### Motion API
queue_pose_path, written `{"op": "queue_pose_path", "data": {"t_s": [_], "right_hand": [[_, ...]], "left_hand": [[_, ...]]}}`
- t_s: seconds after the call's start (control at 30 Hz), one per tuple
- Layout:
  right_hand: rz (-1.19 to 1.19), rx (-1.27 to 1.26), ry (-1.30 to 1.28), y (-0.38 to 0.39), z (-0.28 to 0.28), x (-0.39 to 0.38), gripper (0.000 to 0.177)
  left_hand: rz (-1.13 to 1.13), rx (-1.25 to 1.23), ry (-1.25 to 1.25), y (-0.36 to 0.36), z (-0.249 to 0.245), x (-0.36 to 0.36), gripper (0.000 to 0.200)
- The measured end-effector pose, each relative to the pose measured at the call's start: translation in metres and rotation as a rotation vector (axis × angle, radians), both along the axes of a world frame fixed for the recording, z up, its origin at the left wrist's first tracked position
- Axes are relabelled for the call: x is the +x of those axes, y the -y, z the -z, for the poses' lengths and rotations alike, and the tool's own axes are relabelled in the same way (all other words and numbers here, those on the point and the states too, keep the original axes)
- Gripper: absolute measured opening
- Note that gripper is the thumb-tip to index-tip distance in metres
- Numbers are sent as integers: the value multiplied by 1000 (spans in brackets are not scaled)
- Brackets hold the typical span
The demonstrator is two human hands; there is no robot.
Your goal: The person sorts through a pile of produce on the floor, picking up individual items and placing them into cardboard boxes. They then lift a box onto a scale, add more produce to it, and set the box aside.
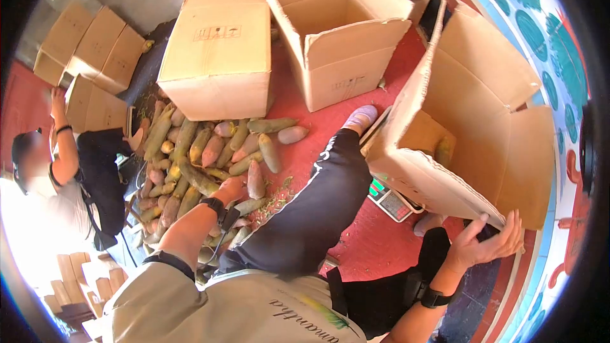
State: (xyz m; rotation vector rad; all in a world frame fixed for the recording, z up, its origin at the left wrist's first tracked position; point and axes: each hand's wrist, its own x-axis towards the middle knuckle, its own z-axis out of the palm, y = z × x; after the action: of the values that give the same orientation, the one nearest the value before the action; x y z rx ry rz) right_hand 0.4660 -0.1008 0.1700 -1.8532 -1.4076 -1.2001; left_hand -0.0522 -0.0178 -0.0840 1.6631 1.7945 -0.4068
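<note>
My left hand (232, 189) is low over a pile of long green and pinkish radish-like vegetables (184, 136). Its fingers are curled at the end of a long green vegetable (198, 178), and part of the grip is hidden. With thumb and fingers, my right hand (492, 241) grips the near flap edge of an open cardboard box (438, 184). At least one vegetable (445, 150) lies inside that box, beside an inner cardboard flap. Under the box's near side shows a digital scale (392, 202) with a lit green display.
A closed carton (216, 44) and another open carton (346, 67) stand beyond the pile on the red floor (375, 248). More boxes (95, 51) are at the far left. Another person (57, 184) sits at left, a hand near a box. A painted wall (553, 44) borders the right.
</note>
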Motion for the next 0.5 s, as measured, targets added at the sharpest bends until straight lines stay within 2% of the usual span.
{"op": "queue_pose_path", "data": {"t_s": [0.17,0.27,0.3,0.37,0.47,0.5], "right_hand": [[-28,23,54,-1,2,7,40],[-48,30,85,-2,1,7,42],[-35,35,99,-1,2,8,42],[-44,45,114,-1,2,10,42],[2,32,112,0,3,10,42],[-3,27,112,0,3,10,42]], "left_hand": [[-90,-90,-72,30,3,-25,41],[-22,-147,-179,55,-8,-35,42],[-62,-175,-198,60,-22,-31,42],[-94,-158,-163,85,17,-60,43],[-158,-170,-128,94,8,-61,44],[-117,-255,-152,91,3,-58,44]]}}
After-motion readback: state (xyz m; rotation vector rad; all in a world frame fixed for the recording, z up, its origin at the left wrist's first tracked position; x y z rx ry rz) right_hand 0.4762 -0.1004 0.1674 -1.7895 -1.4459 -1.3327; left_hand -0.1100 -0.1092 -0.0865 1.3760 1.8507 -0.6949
